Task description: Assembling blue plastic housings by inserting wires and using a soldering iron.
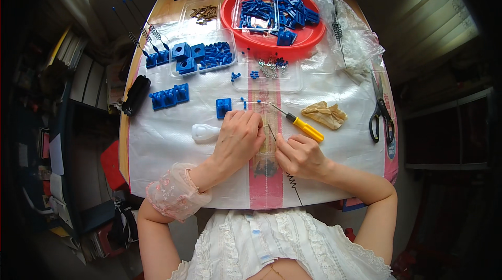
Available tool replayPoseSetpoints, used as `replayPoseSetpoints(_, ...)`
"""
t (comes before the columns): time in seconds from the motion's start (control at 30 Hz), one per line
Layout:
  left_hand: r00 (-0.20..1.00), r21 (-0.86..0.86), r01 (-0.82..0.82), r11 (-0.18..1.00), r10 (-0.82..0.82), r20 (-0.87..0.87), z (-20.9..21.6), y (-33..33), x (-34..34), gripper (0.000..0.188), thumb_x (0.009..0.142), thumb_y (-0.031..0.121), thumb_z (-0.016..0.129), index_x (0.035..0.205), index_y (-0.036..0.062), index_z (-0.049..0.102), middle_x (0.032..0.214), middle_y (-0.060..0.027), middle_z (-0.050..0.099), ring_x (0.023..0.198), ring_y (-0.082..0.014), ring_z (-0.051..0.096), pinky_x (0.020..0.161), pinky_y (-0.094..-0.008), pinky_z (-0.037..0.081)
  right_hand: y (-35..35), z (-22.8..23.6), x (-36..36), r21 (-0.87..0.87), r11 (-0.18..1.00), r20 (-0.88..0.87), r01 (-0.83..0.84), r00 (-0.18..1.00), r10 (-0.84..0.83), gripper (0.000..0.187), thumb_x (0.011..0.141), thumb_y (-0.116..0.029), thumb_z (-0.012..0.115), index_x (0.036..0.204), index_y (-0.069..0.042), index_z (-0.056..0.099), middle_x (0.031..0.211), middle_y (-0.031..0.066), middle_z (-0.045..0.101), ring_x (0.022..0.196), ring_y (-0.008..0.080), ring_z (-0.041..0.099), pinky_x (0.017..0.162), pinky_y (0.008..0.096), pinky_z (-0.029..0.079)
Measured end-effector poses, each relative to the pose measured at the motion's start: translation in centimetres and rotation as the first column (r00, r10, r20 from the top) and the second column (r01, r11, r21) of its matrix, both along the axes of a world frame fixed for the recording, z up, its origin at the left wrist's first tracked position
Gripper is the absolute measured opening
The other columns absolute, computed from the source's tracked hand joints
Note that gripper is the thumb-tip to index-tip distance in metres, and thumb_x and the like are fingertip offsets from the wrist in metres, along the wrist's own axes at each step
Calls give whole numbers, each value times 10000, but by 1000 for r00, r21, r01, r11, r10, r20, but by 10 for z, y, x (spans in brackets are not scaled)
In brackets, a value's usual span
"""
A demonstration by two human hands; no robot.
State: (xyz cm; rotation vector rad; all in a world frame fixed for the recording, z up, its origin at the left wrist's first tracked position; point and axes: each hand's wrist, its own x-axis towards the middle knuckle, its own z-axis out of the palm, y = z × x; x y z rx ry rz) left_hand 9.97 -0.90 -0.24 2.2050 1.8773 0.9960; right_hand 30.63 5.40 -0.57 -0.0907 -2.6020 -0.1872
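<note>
My right hand [302,155] is closed on a thin black wire with a coiled section [292,179]. One straight end rises toward my left hand, and the coil and other end hang below my fingers near the table's front edge. Close beside it, my left hand [238,136] has its thumb and fingers pinched together; what they hold is too small or hidden to tell. A blue plastic block [224,107] lies just beyond my left hand, with small blue pegs [244,103] to its right. Under my left wrist side sits a white rounded plastic piece [205,133]. A yellow-handled screwdriver [308,129] lies beyond my right hand.
Clear trays hold blue parts [217,54] and brass-coloured pieces [205,14]. A red basin [314,37] of blue parts stands at the back. Metal nuts [269,68] lie mid-table. Scissors [384,118] and crumpled tan material [325,115] are right; assembled blue blocks [169,97] left.
</note>
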Motion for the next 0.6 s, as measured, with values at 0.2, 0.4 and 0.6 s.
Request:
replayPoseSetpoints(0.2,1000,7,-2,1000,2,31,0,0,-1,149,788,26,727,862,40,598,826,-95,620,839,-294,621,815,-403,465,0,0,0,-7,1000,3,-3,1000,3,113,648,-118,640,710,-27,616,955,198,706,605,158,610,609,266,498)
replayPoseSetpoints(0.4,996,-5,-27,1000,27,91,0,0,-1,148,787,25,725,862,40,598,820,-94,613,828,-287,618,801,-402,463,0,1,0,-26,1000,3,5,1000,-5,106,653,-112,650,701,-34,596,945,184,704,596,151,603,600,266,492)
replayPoseSetpoints(0.6,1000,7,-4,1000,4,10,1,-1,-1,148,792,35,731,860,46,599,825,-87,607,847,-283,614,817,-399,459,1,-1,1,-140,989,-70,44,996,-54,129,709,-111,696,768,-47,600,946,121,707,606,147,620,621,287,520)
